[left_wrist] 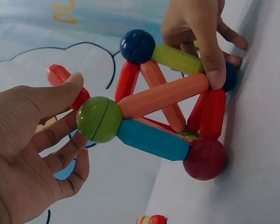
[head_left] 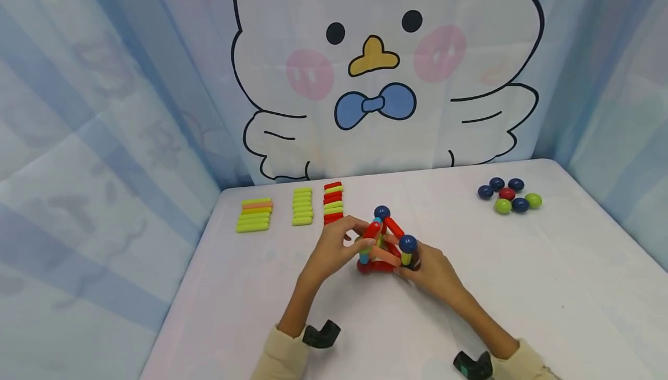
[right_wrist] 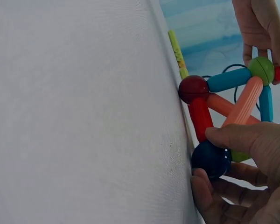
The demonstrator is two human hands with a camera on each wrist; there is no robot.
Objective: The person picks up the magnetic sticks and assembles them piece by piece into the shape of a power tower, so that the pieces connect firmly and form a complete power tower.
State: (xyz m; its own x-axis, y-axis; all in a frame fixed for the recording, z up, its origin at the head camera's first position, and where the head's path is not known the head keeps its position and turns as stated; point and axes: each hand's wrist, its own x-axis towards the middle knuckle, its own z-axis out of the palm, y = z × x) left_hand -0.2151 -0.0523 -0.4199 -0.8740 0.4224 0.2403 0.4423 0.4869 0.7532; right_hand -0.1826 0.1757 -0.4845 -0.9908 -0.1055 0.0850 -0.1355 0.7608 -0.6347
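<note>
Between both hands, a frame of colored rods and balls stands on the table. My left hand (head_left: 334,246) pinches a red rod (left_wrist: 60,77) between thumb and fingers, one end of it at the green ball (left_wrist: 99,120). My right hand (head_left: 435,272) grips a low dark blue ball (right_wrist: 210,159) at a near corner. An orange rod (left_wrist: 165,95) runs from the green ball to that corner. A blue rod (left_wrist: 154,140) links the green ball to a dark red ball (left_wrist: 205,159) at the base. Another dark blue ball (head_left: 407,244) sits on top.
Yellow-green rods, one orange among them, lie in a stack (head_left: 254,216) at the back left. Beside it are a yellow-green row (head_left: 302,206) and a red and yellow-green row (head_left: 333,199). Loose balls (head_left: 507,194) cluster at the back right. A printed curtain (head_left: 376,136) hangs behind the table.
</note>
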